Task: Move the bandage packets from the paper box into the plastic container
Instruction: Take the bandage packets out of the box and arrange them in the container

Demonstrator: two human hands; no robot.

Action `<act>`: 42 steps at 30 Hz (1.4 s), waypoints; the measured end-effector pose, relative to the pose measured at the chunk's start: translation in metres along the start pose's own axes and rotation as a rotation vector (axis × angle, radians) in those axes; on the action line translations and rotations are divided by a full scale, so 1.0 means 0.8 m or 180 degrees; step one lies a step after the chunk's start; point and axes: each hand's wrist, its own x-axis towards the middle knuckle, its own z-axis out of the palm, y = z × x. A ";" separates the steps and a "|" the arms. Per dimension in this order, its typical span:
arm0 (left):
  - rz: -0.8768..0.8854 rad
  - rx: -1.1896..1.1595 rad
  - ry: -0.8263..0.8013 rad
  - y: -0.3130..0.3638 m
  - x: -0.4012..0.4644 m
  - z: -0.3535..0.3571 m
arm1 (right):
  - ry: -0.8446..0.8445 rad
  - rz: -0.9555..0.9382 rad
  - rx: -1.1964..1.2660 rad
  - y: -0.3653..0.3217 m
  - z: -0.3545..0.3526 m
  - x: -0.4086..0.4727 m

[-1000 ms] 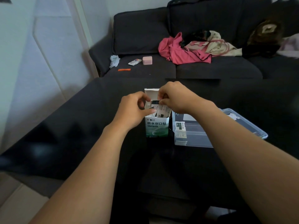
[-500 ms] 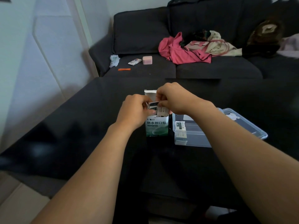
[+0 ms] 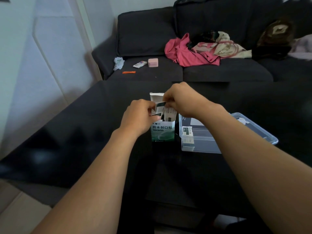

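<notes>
Flat bandage packets [image 3: 166, 112], upright paper box [image 3: 163, 132]

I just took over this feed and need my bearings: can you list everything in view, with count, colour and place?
paper box: one, white and green, upright on the table, top flap open
bandage packets in box: several, white, sticking out of its top
bandage packet: one, white with dark band, pinched above the box
plastic container: one, clear, right of the box
packet in container: one, white, at its near-left corner
table: one, black
sofa: one, dark grey, behind the table
clothes: a pile, pink and cream, on the sofa
small case: one, pink, on the sofa seat
left hand: steadies box and packet
right hand: pinches the packet
</notes>
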 end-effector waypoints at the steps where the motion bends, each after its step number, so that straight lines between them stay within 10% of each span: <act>1: 0.0018 0.0026 0.0026 0.000 -0.001 -0.001 | 0.0095 -0.0040 -0.0051 0.000 -0.006 0.001; 16: 0.0189 -0.1520 0.0375 0.031 -0.009 -0.016 | 0.0088 0.0136 0.0999 0.022 -0.067 -0.021; 30: -0.0875 -0.3793 -0.0818 0.072 -0.024 -0.008 | -0.0105 0.0366 0.2447 0.034 -0.071 -0.038; 42: -0.0447 -0.3041 -0.1249 0.077 -0.027 0.002 | 0.0024 0.0261 0.1761 0.025 -0.069 -0.038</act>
